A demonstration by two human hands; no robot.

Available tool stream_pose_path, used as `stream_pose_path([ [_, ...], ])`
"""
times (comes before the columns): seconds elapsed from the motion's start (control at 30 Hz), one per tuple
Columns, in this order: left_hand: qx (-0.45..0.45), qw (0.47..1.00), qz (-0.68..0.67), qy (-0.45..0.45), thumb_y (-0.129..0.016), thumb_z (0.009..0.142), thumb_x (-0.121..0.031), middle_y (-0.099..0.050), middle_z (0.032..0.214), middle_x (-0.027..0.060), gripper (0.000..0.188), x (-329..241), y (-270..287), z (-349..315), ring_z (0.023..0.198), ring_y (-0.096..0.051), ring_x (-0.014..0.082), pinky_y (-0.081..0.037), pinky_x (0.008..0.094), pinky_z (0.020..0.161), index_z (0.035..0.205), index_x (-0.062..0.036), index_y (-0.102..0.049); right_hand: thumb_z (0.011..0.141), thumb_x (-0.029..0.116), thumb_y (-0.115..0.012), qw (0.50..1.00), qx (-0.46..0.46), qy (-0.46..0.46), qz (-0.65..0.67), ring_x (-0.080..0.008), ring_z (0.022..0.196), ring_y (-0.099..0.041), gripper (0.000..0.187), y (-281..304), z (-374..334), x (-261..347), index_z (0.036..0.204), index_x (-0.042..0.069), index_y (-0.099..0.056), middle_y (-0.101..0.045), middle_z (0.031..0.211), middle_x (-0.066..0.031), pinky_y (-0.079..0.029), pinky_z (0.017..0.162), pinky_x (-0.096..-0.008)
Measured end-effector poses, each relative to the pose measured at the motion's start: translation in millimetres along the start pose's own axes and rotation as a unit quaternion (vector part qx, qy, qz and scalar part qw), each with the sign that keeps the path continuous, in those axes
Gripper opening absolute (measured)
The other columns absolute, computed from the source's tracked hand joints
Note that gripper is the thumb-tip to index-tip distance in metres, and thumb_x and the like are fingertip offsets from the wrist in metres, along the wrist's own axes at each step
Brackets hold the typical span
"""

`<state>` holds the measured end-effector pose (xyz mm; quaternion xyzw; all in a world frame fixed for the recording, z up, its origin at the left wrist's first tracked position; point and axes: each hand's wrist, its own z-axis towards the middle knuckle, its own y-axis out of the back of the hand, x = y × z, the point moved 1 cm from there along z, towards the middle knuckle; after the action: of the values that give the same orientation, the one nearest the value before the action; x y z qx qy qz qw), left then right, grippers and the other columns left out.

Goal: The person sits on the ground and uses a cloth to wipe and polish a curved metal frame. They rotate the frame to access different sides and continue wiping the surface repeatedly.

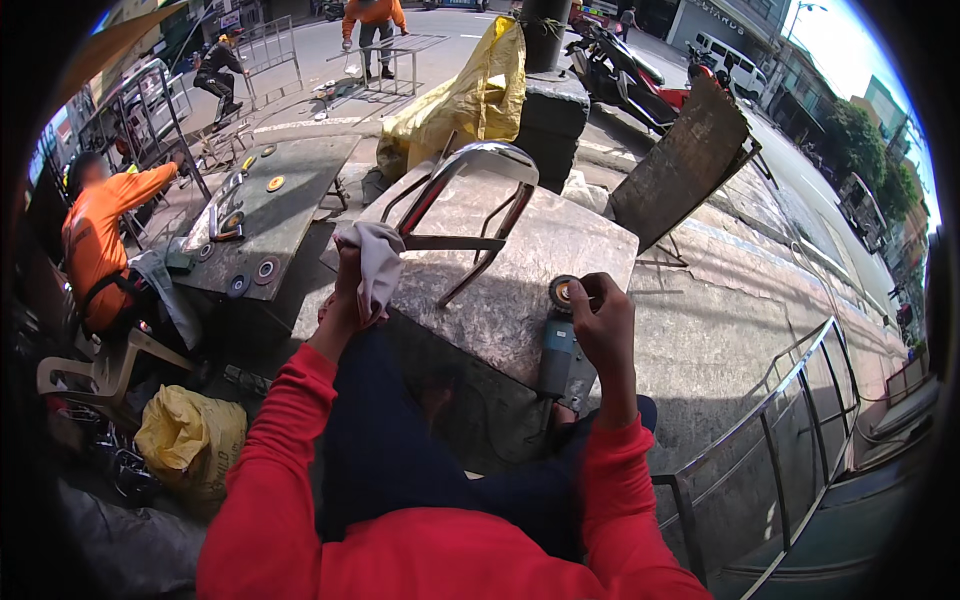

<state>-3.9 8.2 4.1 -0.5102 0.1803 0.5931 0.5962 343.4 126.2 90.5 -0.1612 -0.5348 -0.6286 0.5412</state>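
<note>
My left hand point(347, 275) is closed on a pale rag point(379, 262), at the left end of a shiny bent-tube metal frame point(487, 243). Whether the fingers also grip the tube is hidden by the cloth. The frame stands tilted on a worn board point(475, 335) in front of me. At the board's right edge lies a teal and grey angle grinder point(562, 350), with its round disc point(561, 293) turned up. My right hand point(607, 325) is bent beside that disc, thumb and fingers pinched together; what they hold, if anything, cannot be made out.
On the left, another worktable point(318, 165) carries several discs and tools, with a person in orange point(105, 240) beside it. Yellow sacks point(190, 440) stand lower left and behind the board. A metal railing point(770, 440) lies at right. A rusty sheet point(685, 165) leans beyond the board.
</note>
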Motion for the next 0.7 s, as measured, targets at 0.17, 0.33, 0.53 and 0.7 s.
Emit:
stream_pose_path([
  [0.17,0.082,0.956,0.256,-0.114,-0.05,0.093,-0.041,-0.055,0.093,0.0099,0.04,-17.6,-27.4,10.7,0.086,-0.055,0.0205,-0.046,0.0316,0.081,0.096,-0.0018,-0.056,0.089,0.023,-0.064,0.992,-0.067,0.101,-0.035,-0.0261,0.066,-0.069,0.027,26.1,43.3,66.5,0.091,-0.004,-0.064,-0.069,0.078,-0.018,-0.052,0.067,-0.0369],
  [0.33,0.094,0.88,0.432,-0.175,-0.057,0.085,-0.008,-0.059,0.082,0.0073,0.006,-4.3,-28.9,14.4,0.076,-0.059,0.0207,-0.048,0.0309,0.069,0.088,-0.0039,-0.06,0.089,0.03,-0.062,0.976,-0.05,0.17,-0.124,-0.0292,0.063,-0.067,0.033,5.6,104.1,97.8,0.081,-0.002,-0.064,-0.068,0.074,-0.018,-0.05,0.066,-0.0418],
  [0.53,0.092,0.823,0.539,-0.154,-0.054,0.088,-0.005,-0.058,0.092,0.006,0.011,16.5,12.0,15.2,0.084,-0.058,0.0186,-0.05,0.0315,0.073,0.098,-0.0062,-0.058,0.096,0.038,-0.054,0.991,0.122,0.057,0.008,-0.0182,0.066,-0.066,0.044,-23.3,168.9,98.0,0.091,-0.005,-0.064,-0.067,0.076,-0.0132,-0.051,0.059,-0.0304],
  [0.7,0.045,0.898,0.424,-0.105,-0.047,0.096,-0.015,-0.053,0.104,0.0068,0.015,26.2,34.4,17.0,0.096,-0.054,0.0178,-0.046,0.0322,0.087,0.109,-0.0081,-0.051,0.099,0.044,-0.049,0.979,0.175,0.039,0.095,-0.0184,0.063,-0.064,0.053,-53.5,196.7,85.8,0.089,-0.006,-0.064,-0.065,0.072,-0.0125,-0.05,0.057,-0.0303],
])
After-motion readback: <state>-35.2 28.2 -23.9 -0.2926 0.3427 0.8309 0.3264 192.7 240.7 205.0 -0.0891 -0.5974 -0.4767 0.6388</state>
